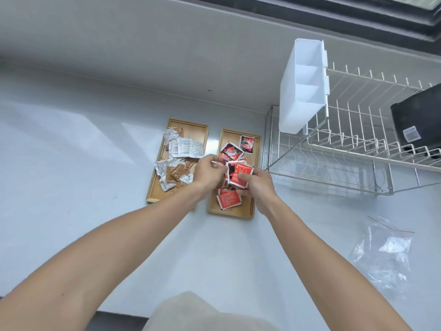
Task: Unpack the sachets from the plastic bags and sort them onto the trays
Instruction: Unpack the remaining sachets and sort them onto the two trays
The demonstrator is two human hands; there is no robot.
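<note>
Both hands, left hand (210, 173) and right hand (256, 185), pinch red sachets (239, 175) over the right tray (255, 163), beside the rack (334, 151).

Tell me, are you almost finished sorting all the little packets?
Nearly, it seems. The left tray already holds silver and brown sachets, and the right tray holds red ones. Both the left hand and the right hand hold a bunch of red sachets above the right tray. The plastic bag on the counter looks emptied.
</note>
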